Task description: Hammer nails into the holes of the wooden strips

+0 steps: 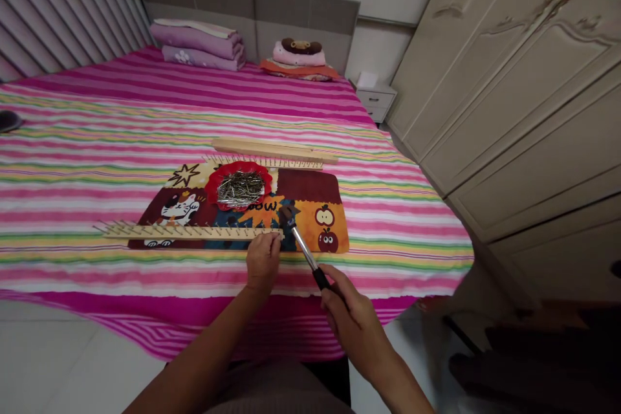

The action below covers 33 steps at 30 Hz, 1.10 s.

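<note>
My right hand [350, 312] is closed round the black grip of a small hammer [297, 234], whose head hovers at the right end of a wooden strip [187, 231] studded with a row of nails. My left hand [262, 261] pinches that same end of the strip, fingers closed, apparently on a nail too small to make out. The strip lies across a colourful cartoon mat [310, 189] on the bed. A red dish [238, 185] full of loose nails sits on the mat just behind the strip.
More wooden strips [274, 150], one with nails, lie behind the mat on the pink striped bedspread [97, 142]. Folded bedding [200, 44] and a plush toy [301, 52] are at the headboard. A cream wardrobe [524, 90] stands on the right, a small nightstand [376, 98] beside it.
</note>
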Each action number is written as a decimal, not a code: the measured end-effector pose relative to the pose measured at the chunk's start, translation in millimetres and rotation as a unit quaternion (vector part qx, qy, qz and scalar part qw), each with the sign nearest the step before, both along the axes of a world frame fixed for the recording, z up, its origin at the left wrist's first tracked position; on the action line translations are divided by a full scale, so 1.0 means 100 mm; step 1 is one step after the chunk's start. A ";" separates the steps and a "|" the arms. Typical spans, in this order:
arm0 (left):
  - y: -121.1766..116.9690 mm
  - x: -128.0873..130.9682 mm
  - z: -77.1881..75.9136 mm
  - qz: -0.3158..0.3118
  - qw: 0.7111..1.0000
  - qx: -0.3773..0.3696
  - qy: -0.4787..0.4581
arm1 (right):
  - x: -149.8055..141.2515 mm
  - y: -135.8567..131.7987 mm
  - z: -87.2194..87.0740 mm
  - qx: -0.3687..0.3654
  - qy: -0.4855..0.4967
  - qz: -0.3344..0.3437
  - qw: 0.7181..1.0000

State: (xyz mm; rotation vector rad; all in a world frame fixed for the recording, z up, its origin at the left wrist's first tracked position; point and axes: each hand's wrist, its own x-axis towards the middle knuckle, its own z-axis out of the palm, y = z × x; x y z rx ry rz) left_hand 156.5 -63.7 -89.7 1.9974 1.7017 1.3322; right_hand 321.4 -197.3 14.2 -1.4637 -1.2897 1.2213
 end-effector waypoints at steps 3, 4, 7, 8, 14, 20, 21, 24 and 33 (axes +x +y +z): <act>-0.01 0.00 0.01 -0.002 1.000 0.004 -0.002 | -0.01 0.01 -0.02 0.039 -0.021 -0.013 0.999; -0.01 0.00 0.00 -0.001 1.000 0.003 0.002 | -0.02 0.02 -0.04 0.038 -0.030 -0.006 0.999; 0.00 0.00 -0.01 0.006 1.000 -0.008 0.021 | -0.03 0.02 -0.05 0.020 -0.048 0.023 0.998; 0.00 0.00 -0.02 0.007 1.000 -0.011 0.023 | -0.03 0.02 -0.04 0.020 -0.045 0.020 0.999; 0.02 -0.03 -0.05 0.000 1.000 -0.016 0.021 | 0.14 0.15 -0.01 0.090 -0.103 -0.105 0.985; 0.00 -0.01 -0.07 0.004 0.999 -0.001 0.050 | 0.70 0.78 -0.30 0.155 -0.341 -0.168 0.912; -0.01 0.00 -0.07 0.009 0.998 0.002 0.057 | 0.78 0.88 -0.35 0.134 -0.384 -0.165 0.899; -0.01 0.01 -0.08 0.020 0.997 0.016 0.069 | 0.94 1.08 -0.48 0.039 -0.501 -0.155 0.851; -0.03 -0.01 -0.11 0.013 0.997 0.040 0.068 | 1.01 1.09 -0.73 -0.010 -0.576 -0.126 0.808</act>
